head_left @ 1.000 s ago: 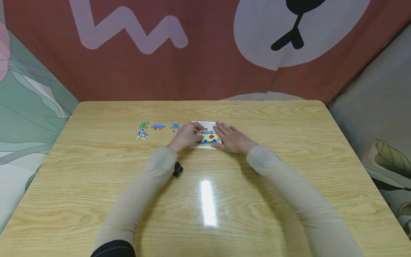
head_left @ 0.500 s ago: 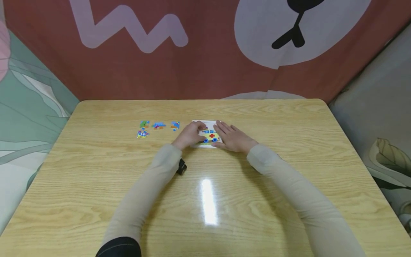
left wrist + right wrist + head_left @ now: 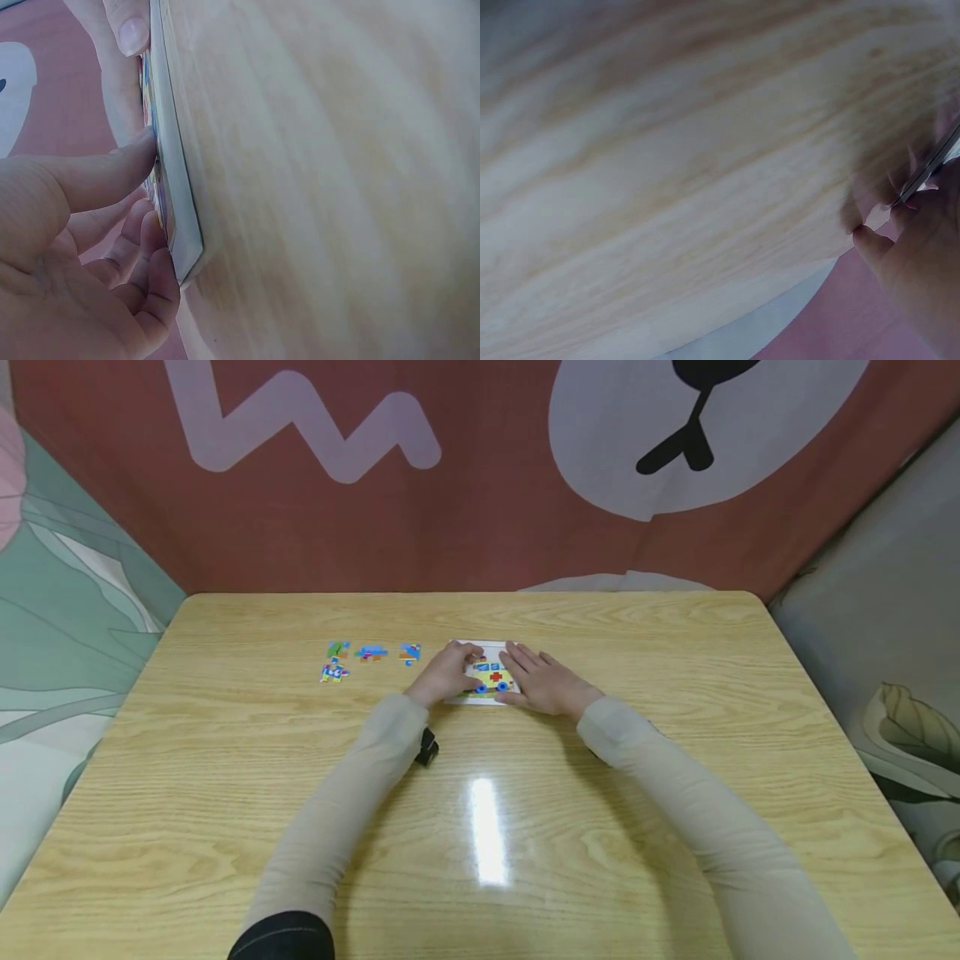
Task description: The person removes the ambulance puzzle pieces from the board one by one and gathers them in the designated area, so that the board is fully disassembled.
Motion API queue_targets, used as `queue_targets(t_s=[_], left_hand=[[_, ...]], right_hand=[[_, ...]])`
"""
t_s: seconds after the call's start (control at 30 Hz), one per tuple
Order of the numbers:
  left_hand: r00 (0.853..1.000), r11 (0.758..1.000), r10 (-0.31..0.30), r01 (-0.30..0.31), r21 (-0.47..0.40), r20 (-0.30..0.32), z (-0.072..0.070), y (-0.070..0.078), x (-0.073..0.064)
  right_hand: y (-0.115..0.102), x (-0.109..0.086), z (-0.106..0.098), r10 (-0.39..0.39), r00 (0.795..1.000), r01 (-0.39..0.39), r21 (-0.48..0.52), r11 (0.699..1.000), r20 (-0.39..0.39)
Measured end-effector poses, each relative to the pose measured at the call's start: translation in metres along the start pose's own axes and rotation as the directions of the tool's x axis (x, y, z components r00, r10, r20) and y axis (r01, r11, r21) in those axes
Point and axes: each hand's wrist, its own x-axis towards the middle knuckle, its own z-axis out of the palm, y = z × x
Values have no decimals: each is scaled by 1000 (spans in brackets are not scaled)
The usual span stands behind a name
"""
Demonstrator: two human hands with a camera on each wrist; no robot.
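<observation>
A white-bordered jigsaw puzzle board (image 3: 486,701) lies on the table, showing a yellow ambulance (image 3: 492,676) with blue wheels and a red cross. At its left side my left hand (image 3: 442,675) has thumb and curled fingers on the picture; in the left wrist view the thumb (image 3: 120,174) and fingertips bracket a puzzle piece, mostly hidden by them. My right hand (image 3: 551,687) rests on the board's right side with fingers extended. Its fingers (image 3: 874,244) reach over the board's edge in the right wrist view.
Left of the board lie several loose colourful puzzle pieces: a green one (image 3: 337,650), a blue-and-orange one (image 3: 371,652), another (image 3: 409,652) nearest the board, and a blue-and-yellow one (image 3: 333,672) in front. The wooden table (image 3: 480,860) ends at a red patterned curtain (image 3: 480,527).
My left hand has shifted slightly right and settled its thumb and fingers onto the board's left part. The right hand stays in place, and the loose pieces have not moved.
</observation>
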Motion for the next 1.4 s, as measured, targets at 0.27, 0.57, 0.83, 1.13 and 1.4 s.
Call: queue_targets(t_s=[0.27,0.57,0.83,1.13,1.4], left_hand=[[999,998,38,-38,40,-6,0,0,1],[999,999,20,-20,-30,-25,0,-1,-2],[1000,997,25,-26,-68,-9,-1,0,-3],[999,997,32,-34,-76,-22,0,0,-4],[998,998,37,-40,-48,-50,0,3,-5]], right_hand=[[-1,-1,-1,6,1000,-6,2,1000,11],[-2,-2,-2,-3,1000,3,-1,1000,-6],[-2,-3,-3,-4,1000,4,6,1000,-3],[-2,-2,0,-29,999,28,-40,999,-15],[-2,-2,0,-24,1000,24,-25,999,-15]])
